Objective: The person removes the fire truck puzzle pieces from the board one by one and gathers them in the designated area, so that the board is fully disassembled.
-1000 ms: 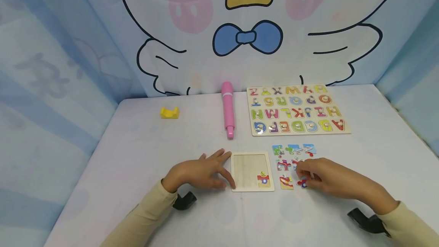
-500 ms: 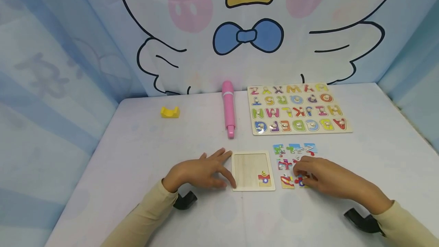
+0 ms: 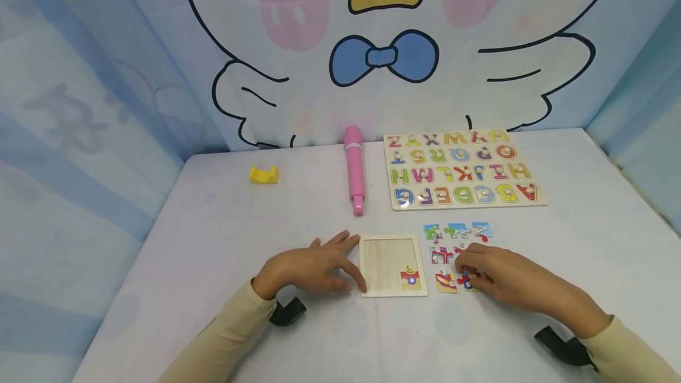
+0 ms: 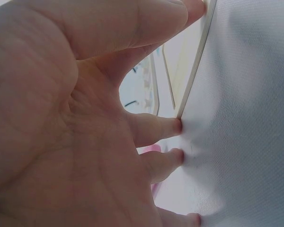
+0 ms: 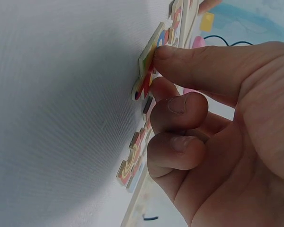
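Note:
My left hand (image 3: 311, 268) spreads its fingers at the left edge of a small wooden puzzle tray (image 3: 383, 262). In the left wrist view its fingertips (image 4: 178, 126) rest at the tray's edge and on the cloth. One picture piece (image 3: 410, 277) lies in the tray's lower right corner. With thumb and forefinger my right hand (image 3: 511, 275) pinches a red, blue and yellow puzzle piece (image 5: 149, 64), tilted close over the table; its other fingers curl inward. Several loose pieces, such as a red and yellow one (image 3: 446, 282), lie between tray and hand, partly hidden by the fingers.
Behind the loose pieces lies a wooden alphabet board (image 3: 463, 170) with knobbed letters. A pink pen-shaped toy (image 3: 353, 170) stretches behind the tray, and a small yellow block (image 3: 264, 175) sits at the back left. A printed curtain (image 3: 383, 105) borders the table's back edge.
The right hand shifts slightly left with the puzzle piece during the first half second, closer to the neighbouring piece, then stays nearly still. The left hand keeps its place at the tray.

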Available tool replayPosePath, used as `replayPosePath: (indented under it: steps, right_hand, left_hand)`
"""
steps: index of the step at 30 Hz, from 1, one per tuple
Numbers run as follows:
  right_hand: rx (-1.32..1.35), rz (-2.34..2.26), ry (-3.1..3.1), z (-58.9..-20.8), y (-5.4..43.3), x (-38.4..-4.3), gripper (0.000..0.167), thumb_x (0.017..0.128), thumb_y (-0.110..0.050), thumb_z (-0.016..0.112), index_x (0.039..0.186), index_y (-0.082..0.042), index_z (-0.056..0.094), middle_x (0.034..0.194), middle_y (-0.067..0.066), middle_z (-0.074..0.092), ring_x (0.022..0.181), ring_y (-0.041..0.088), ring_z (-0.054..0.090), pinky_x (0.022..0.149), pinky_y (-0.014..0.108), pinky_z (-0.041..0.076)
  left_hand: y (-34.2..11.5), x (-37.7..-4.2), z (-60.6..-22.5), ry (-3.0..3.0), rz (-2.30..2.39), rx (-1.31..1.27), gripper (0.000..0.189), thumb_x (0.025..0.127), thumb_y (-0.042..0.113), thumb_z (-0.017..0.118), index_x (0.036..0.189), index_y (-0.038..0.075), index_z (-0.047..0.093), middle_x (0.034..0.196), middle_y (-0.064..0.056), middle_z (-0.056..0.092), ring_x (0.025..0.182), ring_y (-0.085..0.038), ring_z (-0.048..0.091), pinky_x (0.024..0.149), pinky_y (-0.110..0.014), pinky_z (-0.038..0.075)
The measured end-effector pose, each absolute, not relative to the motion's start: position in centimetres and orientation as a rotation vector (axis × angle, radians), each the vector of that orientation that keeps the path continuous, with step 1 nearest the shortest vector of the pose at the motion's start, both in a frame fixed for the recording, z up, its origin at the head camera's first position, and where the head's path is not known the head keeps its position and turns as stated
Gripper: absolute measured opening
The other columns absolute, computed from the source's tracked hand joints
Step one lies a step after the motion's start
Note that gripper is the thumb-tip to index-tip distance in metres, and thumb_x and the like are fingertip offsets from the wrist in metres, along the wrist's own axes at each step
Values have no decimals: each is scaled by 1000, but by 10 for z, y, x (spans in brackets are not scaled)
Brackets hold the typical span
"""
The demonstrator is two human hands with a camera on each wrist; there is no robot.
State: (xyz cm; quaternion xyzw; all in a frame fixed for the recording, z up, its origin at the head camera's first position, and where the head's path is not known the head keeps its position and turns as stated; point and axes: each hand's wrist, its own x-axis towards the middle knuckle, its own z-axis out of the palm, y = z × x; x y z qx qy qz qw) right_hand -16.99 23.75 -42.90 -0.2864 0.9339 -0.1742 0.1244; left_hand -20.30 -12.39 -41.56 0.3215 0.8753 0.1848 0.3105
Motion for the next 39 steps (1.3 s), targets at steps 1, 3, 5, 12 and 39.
replayPosePath:
  steps: [1, 3, 5, 12, 39]
  right_hand:
    - [-831, -506, 2723, -429, 237, -170, 22, 89, -13, 79, 106, -24, 71, 98, -17, 57, 86, 4, 52, 77, 29, 53]
    - [-831, -505, 2727, -430, 237, -170, 22, 89, -13, 79, 106, -24, 70, 98, -17, 57, 86, 4, 52, 77, 30, 53]
    - [-835, -503, 2732, -430, 237, -169, 22, 89, -12, 79, 105, -24, 70, 98, -17, 57, 86, 3, 52, 77, 30, 53]
    - [-866, -480, 2744, -429, 236, -170, 23, 88, -12, 80, 105, -23, 70, 97, -17, 57, 84, 3, 52, 75, 30, 53]
    - [-1327, -365, 2818, -419, 150, -178, 40, 84, -16, 84, 122, -18, 73, 133, 12, 59, 130, 36, 46, 96, 58, 47]
  left_hand:
    - [-124, -203, -416, 2312, 488, 848, 21, 98, 21, 69, 106, 39, 78, 170, -10, 18, 157, -29, -1, 116, -72, 7]
    - [-124, -202, -415, 2314, 488, 848, 21, 98, 21, 69, 105, 39, 78, 170, -10, 18, 157, -29, -1, 116, -72, 7]
    - [-124, -202, -415, 2317, 488, 850, 21, 98, 21, 69, 105, 40, 78, 170, -10, 18, 157, -30, -1, 116, -72, 8]
    - [-125, -202, -413, 2320, 483, 856, 21, 98, 21, 69, 106, 39, 78, 169, -10, 19, 157, -30, 0, 116, -73, 8]
    - [-125, -202, -412, 2299, 493, 869, 21, 99, 21, 69, 107, 38, 78, 169, -12, 19, 157, -33, 0, 114, -75, 9]
